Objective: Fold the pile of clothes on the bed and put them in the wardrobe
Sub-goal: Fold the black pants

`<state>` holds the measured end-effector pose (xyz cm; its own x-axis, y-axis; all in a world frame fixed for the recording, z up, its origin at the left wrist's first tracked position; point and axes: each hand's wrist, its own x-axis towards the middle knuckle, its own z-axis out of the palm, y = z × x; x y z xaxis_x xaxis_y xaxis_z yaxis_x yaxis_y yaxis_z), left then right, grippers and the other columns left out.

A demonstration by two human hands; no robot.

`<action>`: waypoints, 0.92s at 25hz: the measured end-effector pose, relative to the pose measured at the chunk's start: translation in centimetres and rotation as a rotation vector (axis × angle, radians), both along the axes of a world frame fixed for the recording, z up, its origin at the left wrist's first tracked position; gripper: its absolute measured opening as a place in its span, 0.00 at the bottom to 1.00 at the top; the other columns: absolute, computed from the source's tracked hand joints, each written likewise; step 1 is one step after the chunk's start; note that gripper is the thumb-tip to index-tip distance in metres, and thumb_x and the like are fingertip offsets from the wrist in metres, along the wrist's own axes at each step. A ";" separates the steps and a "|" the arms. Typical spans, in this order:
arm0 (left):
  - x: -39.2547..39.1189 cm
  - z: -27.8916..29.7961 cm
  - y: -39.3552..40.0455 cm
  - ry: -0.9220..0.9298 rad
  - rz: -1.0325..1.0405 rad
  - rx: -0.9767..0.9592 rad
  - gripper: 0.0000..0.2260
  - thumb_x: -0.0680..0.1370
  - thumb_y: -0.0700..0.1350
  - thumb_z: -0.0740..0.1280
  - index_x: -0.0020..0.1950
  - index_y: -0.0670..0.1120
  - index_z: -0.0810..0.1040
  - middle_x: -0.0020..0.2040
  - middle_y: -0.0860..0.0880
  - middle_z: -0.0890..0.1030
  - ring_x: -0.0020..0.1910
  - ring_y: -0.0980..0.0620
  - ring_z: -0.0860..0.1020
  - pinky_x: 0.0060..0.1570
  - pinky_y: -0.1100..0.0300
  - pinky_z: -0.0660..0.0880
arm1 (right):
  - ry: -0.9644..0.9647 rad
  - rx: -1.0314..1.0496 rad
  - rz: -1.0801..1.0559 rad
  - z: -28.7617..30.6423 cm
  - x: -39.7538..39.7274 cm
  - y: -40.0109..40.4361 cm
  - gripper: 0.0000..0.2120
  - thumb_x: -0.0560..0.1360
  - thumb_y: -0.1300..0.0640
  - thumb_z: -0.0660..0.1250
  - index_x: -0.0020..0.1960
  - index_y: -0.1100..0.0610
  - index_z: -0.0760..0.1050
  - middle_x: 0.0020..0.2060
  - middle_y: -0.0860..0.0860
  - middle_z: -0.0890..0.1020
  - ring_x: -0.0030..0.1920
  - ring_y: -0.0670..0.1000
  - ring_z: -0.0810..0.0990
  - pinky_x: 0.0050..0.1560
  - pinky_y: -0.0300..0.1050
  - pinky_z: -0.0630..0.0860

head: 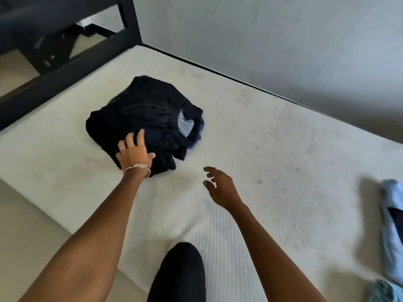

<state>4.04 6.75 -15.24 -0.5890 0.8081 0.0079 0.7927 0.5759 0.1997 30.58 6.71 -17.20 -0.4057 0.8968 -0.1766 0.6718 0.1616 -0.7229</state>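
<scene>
Left hand (135, 150) flat on near corner of dark folded stack (144, 120), fingers spread, pressing, not gripping. Right hand (219, 188) in air just right of stack, fingers loosely curled, holding nothing. Stack sits on bare mattress (272, 160), toward bed frame (65, 68) end; jeans on top, blue fabric peeking at far right edge. Light blue clothes (390, 225) well right of stack, unfolded. Judgement: part folded, loose garments left, nothing put away yet; wardrobe not in view.
</scene>
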 end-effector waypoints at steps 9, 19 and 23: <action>2.8 -0.2 9.7 0.673 -0.771 -0.382 0.27 0.77 0.53 0.67 0.74 0.57 0.63 0.77 0.51 0.58 0.78 0.41 0.47 0.70 0.30 0.44 | 0.015 -0.016 0.001 -2.1 0.4 2.1 0.17 0.79 0.60 0.65 0.67 0.54 0.73 0.55 0.53 0.81 0.55 0.51 0.79 0.58 0.47 0.77; 5.1 19.2 7.5 -0.184 -0.731 0.560 0.12 0.65 0.34 0.78 0.45 0.36 0.80 0.51 0.43 0.76 0.47 0.47 0.76 0.54 0.59 0.71 | 0.339 0.116 -0.248 9.7 3.0 1.5 0.33 0.73 0.54 0.74 0.74 0.52 0.64 0.62 0.51 0.75 0.58 0.50 0.77 0.61 0.48 0.76; 10.9 29.6 4.1 -0.211 -0.887 0.647 0.17 0.61 0.35 0.79 0.43 0.46 0.77 0.49 0.48 0.79 0.47 0.49 0.77 0.54 0.65 0.70 | 0.275 0.153 -0.279 16.9 5.2 0.1 0.52 0.67 0.44 0.78 0.79 0.47 0.48 0.76 0.54 0.58 0.73 0.57 0.61 0.71 0.64 0.62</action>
